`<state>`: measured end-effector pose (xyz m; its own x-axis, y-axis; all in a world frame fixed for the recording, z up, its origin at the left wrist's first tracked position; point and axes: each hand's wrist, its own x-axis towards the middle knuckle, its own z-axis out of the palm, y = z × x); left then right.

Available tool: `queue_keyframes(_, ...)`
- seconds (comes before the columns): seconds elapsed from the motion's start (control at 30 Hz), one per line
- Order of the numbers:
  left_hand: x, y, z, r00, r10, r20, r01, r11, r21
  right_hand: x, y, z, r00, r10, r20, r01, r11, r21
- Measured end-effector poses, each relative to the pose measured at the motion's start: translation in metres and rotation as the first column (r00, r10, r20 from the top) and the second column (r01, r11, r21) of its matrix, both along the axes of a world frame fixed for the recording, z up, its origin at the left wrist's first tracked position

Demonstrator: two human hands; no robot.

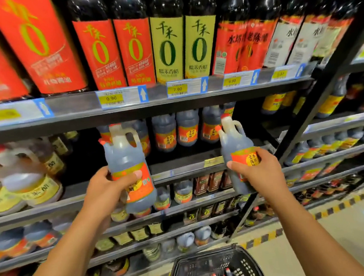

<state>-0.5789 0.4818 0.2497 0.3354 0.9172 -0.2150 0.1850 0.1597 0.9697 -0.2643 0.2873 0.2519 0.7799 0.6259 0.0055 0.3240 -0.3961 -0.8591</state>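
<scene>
**A:** Where were the 2 jugs at that point?

**B:** Both were in the air in front of the middle shelf [179, 169], not resting on it. I had 1 in each hand: the left jug [123, 155] tipped slightly left, the right jug [234, 142] much the same, and they were well apart.

**A:** Why hold them by the belly and not the handle?

**B:** My guess is control. Gripping around the label kept the red caps up and the fronts facing me, like the row of matching jugs [187, 129] at the back of that shelf.

**A:** And the grip itself?

**B:** My left hand [105, 190] curled around the lower body, thumb lying across the orange label. My right hand [260, 172] wrapped its jug the same way, thumb on the left and fingers around the right side.

**A:** Arm pose?

**B:** Both forearms reached up and forward, wrists raised and palms turned inward. The basket [208, 256] sat below between them, with a few red-capped tops showing inside. I couldn't tell whether the jugs were headed for the shelf or the basket.
</scene>
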Motion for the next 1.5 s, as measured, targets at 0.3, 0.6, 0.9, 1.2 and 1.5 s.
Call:
queue_keyframes(0.3,-0.015,0.075,0.0,0.992,0.099,-0.073,-0.099,0.995,-0.001,0.063,0.066,0.004,0.99,-0.141,0.025,0.142,0.989,-0.037)
queue_keyframes(0.6,-0.012,0.115,-0.016,0.967,0.23,-0.112,-0.23,0.973,0.008,0.115,0.11,-0.013,0.937,-0.324,-0.132,0.333,0.942,0.05)
queue_keyframes(0.9,-0.013,0.12,-0.047,0.958,0.257,-0.128,-0.224,0.948,0.227,0.114,0.13,-0.033,0.918,-0.309,-0.25,0.35,0.926,0.141)
queue_keyframes(1.2,-0.007,0.141,-0.063,0.936,0.259,-0.239,-0.166,0.922,0.35,0.119,0.14,-0.042,0.908,-0.262,-0.327,0.343,0.914,0.218)
queue_keyframes(1.5,0.001,0.161,-0.061,0.944,0.219,-0.246,-0.121,0.925,0.359,0.148,0.176,-0.043,0.885,-0.215,-0.413,0.351,0.892,0.286)
